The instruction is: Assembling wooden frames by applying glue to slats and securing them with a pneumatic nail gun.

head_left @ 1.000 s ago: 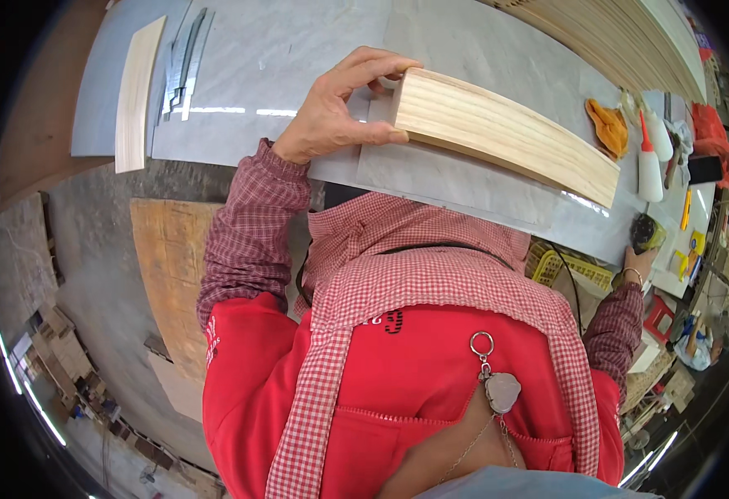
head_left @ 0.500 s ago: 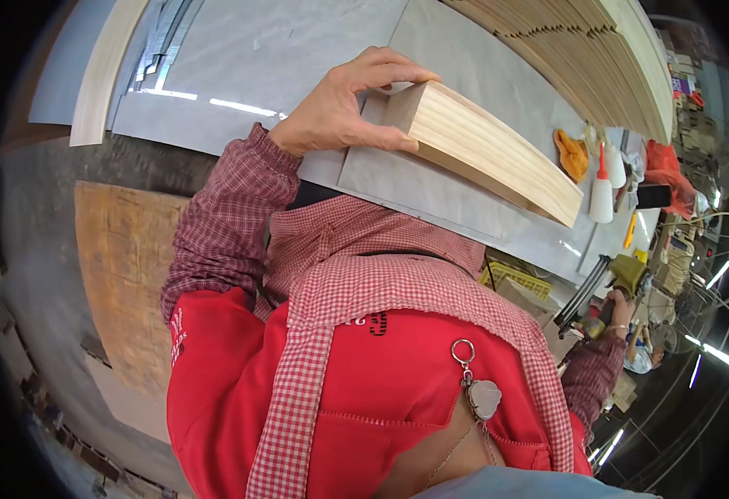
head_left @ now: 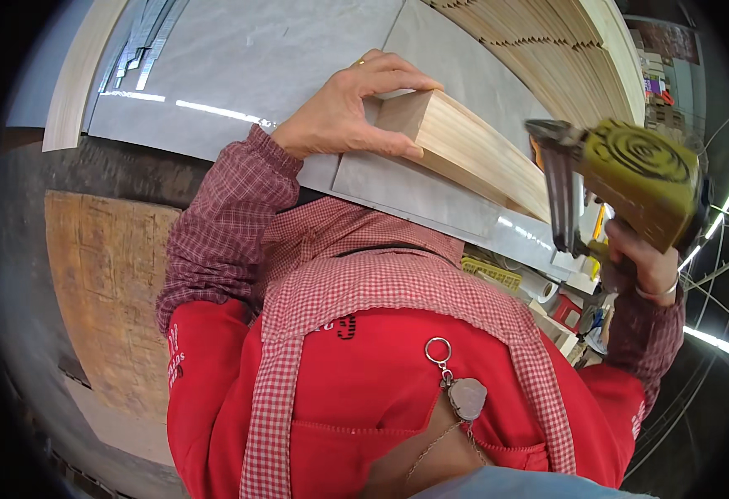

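Note:
A pale wooden box frame (head_left: 485, 150) stands on edge on the grey tabletop (head_left: 256, 62). Its left end is gripped by my left hand (head_left: 352, 108), fingertips at the far corner and thumb at the near one. My right hand (head_left: 643, 258) is wrapped round the handle of an olive-yellow nail gun (head_left: 640, 179). The gun is raised off the table, past the frame's right end, its nose and magazine toward the frame. Part of that end is hidden behind the gun.
Long pale boards (head_left: 564, 50) are stacked at the far right. Metal nail or staple strips (head_left: 144, 46) lie at the far left, next to a wooden strip (head_left: 86, 71). A yellow basket (head_left: 491, 273) and a white roll (head_left: 539, 289) sit below the table's near edge.
My right hand has lifted the nail gun up and toward the frame's right end. My left hand keeps its grip on the frame. The view has shifted slightly.

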{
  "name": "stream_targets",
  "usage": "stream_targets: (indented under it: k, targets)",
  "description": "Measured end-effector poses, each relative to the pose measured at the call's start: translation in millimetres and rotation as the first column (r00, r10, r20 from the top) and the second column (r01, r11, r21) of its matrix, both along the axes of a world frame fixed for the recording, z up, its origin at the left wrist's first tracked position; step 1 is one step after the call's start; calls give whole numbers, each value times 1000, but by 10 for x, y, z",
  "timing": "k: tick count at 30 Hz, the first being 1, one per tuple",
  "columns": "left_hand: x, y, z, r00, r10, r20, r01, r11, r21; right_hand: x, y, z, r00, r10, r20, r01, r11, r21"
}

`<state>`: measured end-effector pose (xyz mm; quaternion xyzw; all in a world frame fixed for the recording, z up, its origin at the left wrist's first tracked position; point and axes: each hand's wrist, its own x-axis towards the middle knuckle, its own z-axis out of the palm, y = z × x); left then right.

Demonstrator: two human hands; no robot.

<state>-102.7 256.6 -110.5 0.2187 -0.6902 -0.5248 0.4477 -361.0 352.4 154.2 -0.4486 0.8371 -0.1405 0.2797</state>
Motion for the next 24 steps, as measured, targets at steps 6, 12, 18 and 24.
stream_targets:
  k: [6, 12, 18, 24]
  targets:
    - [-22, -29, 11, 998, -44, -46, 46, 998, 44, 368, -427, -58, 985, 161, 67, -175, 914, 366]
    - [-71, -33, -6, 996, -56, -63, 58, 997, 41, 196, -584, -229, 398, 912, -101, -890, 410, 201]
    - [-58, -14, 37, 998, -40, -43, 42, 998, 36, 374, -645, -226, 542, 840, 5, -829, 534, 165]
    - [-58, -16, 8, 997, -56, -50, 58, 997, 48, 480, -653, -197, 803, 591, 69, -566, 722, 398]
